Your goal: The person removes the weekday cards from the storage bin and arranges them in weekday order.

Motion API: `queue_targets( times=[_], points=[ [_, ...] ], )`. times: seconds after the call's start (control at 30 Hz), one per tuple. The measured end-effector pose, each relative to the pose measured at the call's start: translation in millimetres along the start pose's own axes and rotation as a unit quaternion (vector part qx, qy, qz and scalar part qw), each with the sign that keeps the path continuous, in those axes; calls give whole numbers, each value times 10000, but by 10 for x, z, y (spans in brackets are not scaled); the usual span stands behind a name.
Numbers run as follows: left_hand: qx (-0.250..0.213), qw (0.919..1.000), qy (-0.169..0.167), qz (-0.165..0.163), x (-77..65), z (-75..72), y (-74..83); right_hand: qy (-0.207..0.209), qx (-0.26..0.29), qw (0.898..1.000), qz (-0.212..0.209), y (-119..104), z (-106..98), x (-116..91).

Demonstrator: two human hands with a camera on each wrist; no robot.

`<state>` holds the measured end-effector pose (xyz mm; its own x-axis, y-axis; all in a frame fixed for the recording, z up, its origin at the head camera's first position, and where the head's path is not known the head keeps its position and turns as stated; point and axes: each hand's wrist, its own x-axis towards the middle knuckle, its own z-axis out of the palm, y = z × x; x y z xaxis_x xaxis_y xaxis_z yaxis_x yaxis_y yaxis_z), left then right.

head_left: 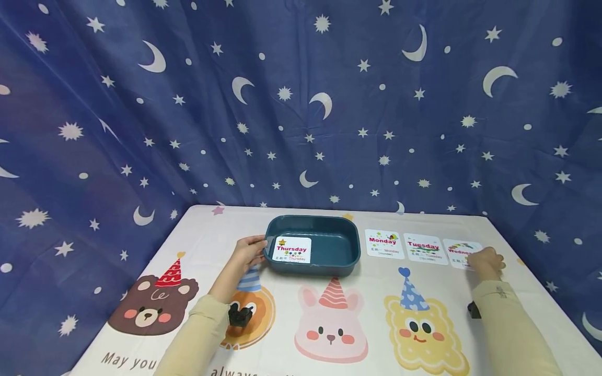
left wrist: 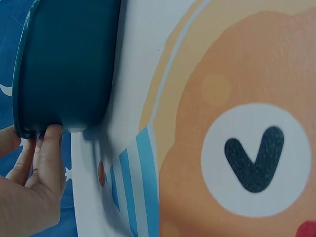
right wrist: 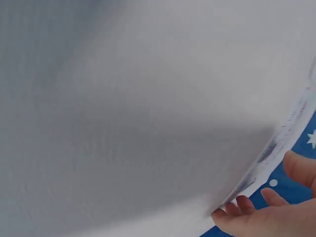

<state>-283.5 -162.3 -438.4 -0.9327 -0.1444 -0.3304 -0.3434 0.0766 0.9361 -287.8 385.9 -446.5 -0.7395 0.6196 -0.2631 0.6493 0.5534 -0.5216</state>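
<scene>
My left hand grips the left end of a dark teal plastic box, with its thumb at the rim and its fingers against the outer wall. A white Thursday card leans inside the box at its left side. On the table's right side, my right hand touches the Wednesday card and covers its right part. In the right wrist view the fingertips meet the card's edge, while the thumb stands apart. The Tuesday card and Monday card lie to its left in a row.
A pale tablecloth with printed cartoon animals, such as a bear and a pink rabbit, covers the table. Behind the table's far edge hangs a dark blue curtain with moons and stars. A black wrist device sits by the left sleeve.
</scene>
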Motion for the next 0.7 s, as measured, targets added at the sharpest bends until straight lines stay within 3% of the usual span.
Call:
queue_targets(
  times=[0.13, 0.3, 0.5, 0.7],
  points=[
    [-46, 10000, -35, 65, -27, -32, -27, 152, 380, 9991, -143, -96, 1, -72],
    [-195, 9995, -172, 168, -26, -43, -47, 311, 718, 9943, -719, -186, -47, -151],
    [-142, 9996, -178, 176, 0, -23, -19, 408, 1006, 9894, -960, -188, -60, -244],
    [-86, 9997, -192, 149, 9, -26, -24, 523, 1252, 9775, -1617, -187, 10, -355]
  ],
)
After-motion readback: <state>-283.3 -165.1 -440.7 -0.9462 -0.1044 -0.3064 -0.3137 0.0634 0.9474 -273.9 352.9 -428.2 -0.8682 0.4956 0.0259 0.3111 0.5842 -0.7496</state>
